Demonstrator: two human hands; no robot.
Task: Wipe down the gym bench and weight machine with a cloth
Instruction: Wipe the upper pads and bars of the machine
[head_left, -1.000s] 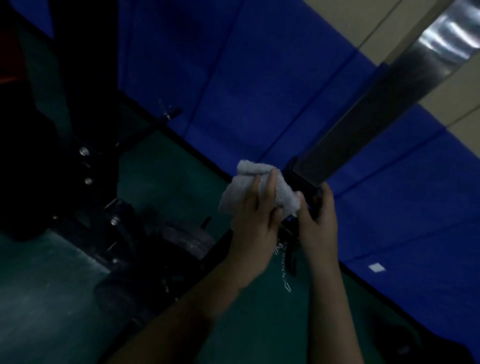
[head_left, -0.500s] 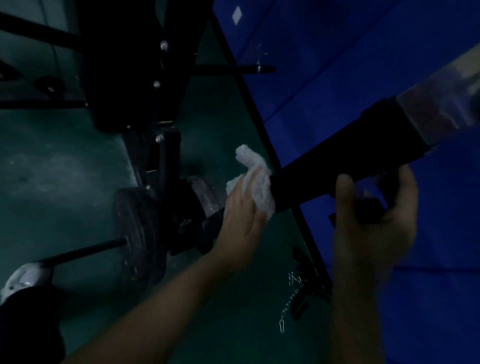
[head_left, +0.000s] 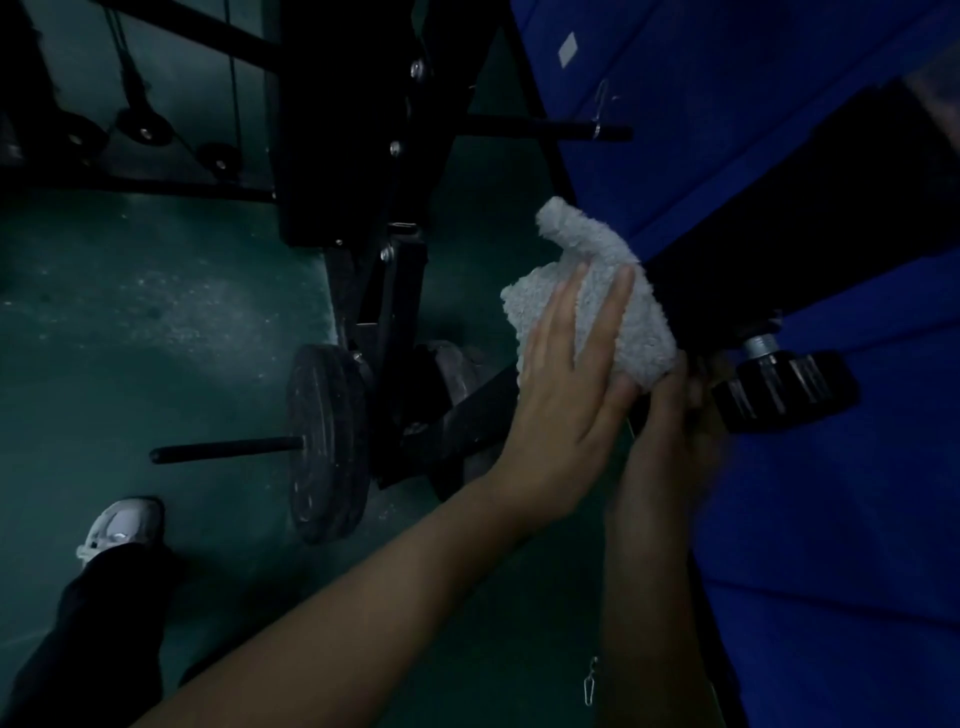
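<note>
A grey fluffy cloth (head_left: 641, 332) lies against the lower end of the weight machine's thick black arm (head_left: 779, 249), which slants up to the right. My left hand (head_left: 561, 415) presses the cloth onto that arm with straight, spread fingers. My right hand (head_left: 665, 431) is just below the cloth, blurred, reaching up under the arm beside a black ribbed knob (head_left: 784, 389); its fingers are hidden.
Black weight plates (head_left: 327, 441) on a short bar stand on the green floor at the foot of the machine's black frame (head_left: 353, 130). Blue wall padding (head_left: 831, 519) fills the right side. My shoe (head_left: 119, 525) is at lower left. A small chain clip (head_left: 589, 686) hangs low.
The view has swung down toward the floor. My left hand has flattened on the cloth at the arm's end, and my right hand has dropped from the arm's underside to beneath the cloth.
</note>
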